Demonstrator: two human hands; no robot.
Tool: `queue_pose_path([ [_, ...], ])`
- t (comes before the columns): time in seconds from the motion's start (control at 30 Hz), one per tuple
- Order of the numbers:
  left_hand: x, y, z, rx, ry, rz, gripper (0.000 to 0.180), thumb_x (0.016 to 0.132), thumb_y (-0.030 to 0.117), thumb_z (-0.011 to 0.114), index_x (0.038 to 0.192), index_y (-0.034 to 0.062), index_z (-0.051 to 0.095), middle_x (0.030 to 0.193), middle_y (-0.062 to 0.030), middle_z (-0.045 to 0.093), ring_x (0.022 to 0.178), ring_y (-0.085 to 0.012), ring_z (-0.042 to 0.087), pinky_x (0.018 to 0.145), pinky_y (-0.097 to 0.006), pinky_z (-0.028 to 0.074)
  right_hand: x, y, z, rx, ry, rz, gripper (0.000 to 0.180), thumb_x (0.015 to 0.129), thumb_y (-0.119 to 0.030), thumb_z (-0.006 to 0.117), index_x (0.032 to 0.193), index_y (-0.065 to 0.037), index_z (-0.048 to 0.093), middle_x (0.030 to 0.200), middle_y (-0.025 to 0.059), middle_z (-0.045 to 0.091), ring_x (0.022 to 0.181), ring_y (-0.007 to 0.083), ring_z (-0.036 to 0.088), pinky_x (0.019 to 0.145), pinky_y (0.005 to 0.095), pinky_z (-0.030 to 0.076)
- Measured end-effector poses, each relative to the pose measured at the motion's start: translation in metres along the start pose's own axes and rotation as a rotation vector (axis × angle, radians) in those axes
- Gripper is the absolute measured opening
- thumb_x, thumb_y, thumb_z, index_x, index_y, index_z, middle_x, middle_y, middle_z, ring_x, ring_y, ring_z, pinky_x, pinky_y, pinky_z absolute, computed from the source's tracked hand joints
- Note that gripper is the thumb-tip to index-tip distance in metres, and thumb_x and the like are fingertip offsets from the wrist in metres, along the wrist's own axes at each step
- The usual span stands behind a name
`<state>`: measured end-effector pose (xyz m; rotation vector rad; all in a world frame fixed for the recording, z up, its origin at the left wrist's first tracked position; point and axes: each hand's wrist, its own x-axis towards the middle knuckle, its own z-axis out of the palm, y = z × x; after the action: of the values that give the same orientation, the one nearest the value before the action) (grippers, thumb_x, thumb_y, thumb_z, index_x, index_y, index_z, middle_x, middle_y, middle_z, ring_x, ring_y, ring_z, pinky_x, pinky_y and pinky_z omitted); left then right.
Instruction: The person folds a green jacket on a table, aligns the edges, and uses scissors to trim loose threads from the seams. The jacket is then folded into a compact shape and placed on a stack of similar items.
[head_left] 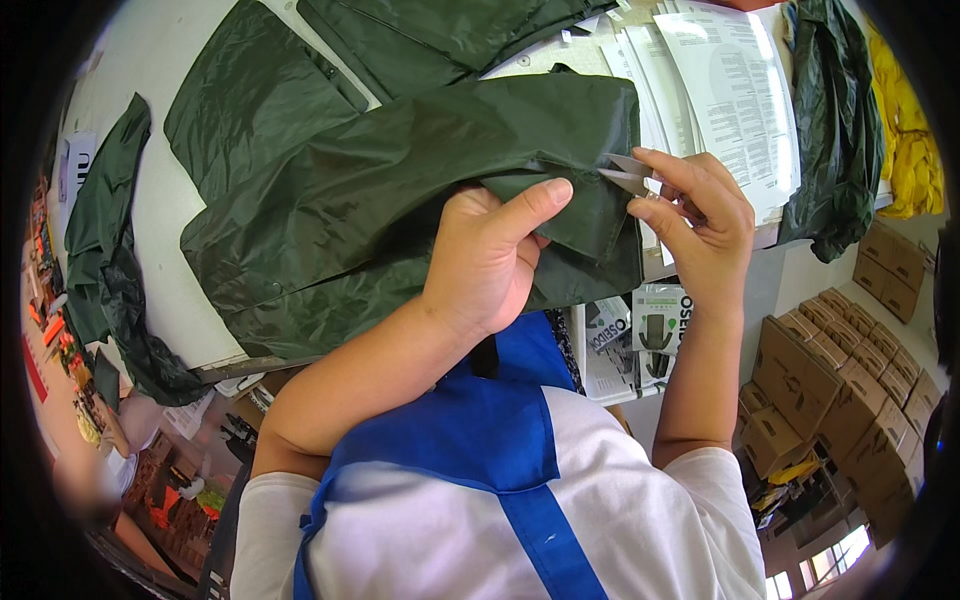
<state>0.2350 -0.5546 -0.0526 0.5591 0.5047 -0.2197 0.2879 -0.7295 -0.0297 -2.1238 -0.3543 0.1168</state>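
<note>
A dark green coated-fabric garment (350, 190) lies bunched across the table in front of me. My left hand (485, 255) is closed on a fold of it, thumb on top and pointing right; the other fingertips are partly hidden by the fabric. In my right hand (705, 225), a small pair of metal thread snips (625, 182) is pinched between thumb and fingers. The blades are slightly parted and point left, at the garment's right edge. Whether a thread lies between them is too small to tell.
More green garments (250, 105) spread over the white table (165, 310). Printed sheets (735, 100) are piled at the far right, beside a hanging dark green garment (835, 130) and yellow fabric (905, 130). Packets (657, 330) sit below the edge. Cardboard boxes (800, 385) are stacked at right.
</note>
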Motion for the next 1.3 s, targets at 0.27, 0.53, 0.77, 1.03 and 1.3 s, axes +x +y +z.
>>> queue_pose_path([
  [0.27, -0.003, 0.000, -0.002, 0.045, -0.058, -0.007, 0.030, 0.089, 0.005, 0.056, 0.113, -0.0112, 0.053, 0.112, -0.0184, 0.060, 0.102, -0.0236, 0.060, 0.092, -0.039, 0.048, 0.006, -0.005, 0.006, -0.012, -0.036, -0.132, 0.037, 0.064, -0.005, 0.079, 0.100, -0.009, 0.071, 0.071, 0.0027, 0.057, 0.061, 0.0108, 0.054, 0.053, 0.0232, 0.044],
  [0.53, -0.006, -0.001, -0.004, 0.091, -0.029, -0.006, 0.027, 0.089, 0.005, 0.054, 0.112, -0.0097, 0.055, 0.111, -0.0164, 0.062, 0.101, -0.0223, 0.061, 0.091, -0.037, 0.049, 0.007, -0.004, 0.011, -0.013, -0.037, -0.187, 0.035, 0.065, -0.006, 0.078, 0.099, -0.008, 0.071, 0.073, 0.0026, 0.058, 0.060, 0.0106, 0.054, 0.053, 0.0232, 0.044],
  [0.77, -0.008, 0.000, -0.001, 0.014, -0.044, 0.003, 0.027, 0.088, 0.004, 0.054, 0.113, -0.0093, 0.055, 0.112, -0.0164, 0.061, 0.102, -0.0228, 0.061, 0.094, -0.039, 0.047, 0.006, 0.009, 0.010, 0.178, 0.069, -0.029, 0.033, 0.068, -0.007, 0.078, 0.100, -0.007, 0.071, 0.069, -0.0036, 0.048, 0.061, 0.0058, 0.041, 0.053, 0.0203, 0.030],
  [1.03, -0.009, 0.000, -0.009, 0.034, -0.108, -0.061, 0.030, 0.089, 0.005, 0.053, 0.117, -0.0069, 0.052, 0.118, -0.0153, 0.059, 0.107, -0.0224, 0.058, 0.095, -0.040, 0.045, -0.001, 0.008, 0.001, 0.248, -0.008, 0.080, 0.037, 0.067, -0.007, 0.078, 0.103, -0.006, 0.069, 0.071, -0.0043, 0.046, 0.061, 0.0046, 0.042, 0.052, 0.0203, 0.031],
  [1.3, -0.026, -0.008, -0.019, 0.483, -0.361, -0.230, 0.046, 0.094, 0.020, 0.053, 0.134, 0.0014, 0.042, 0.131, -0.0114, 0.050, 0.119, -0.0216, 0.050, 0.099, -0.036, 0.039, 0.026, 0.036, 0.004, -0.430, -0.008, -0.069, 0.016, 0.077, -0.013, 0.066, 0.092, -0.008, 0.064, 0.083, 0.0098, 0.064, 0.071, 0.0268, 0.063, 0.061, 0.0348, 0.049],
])
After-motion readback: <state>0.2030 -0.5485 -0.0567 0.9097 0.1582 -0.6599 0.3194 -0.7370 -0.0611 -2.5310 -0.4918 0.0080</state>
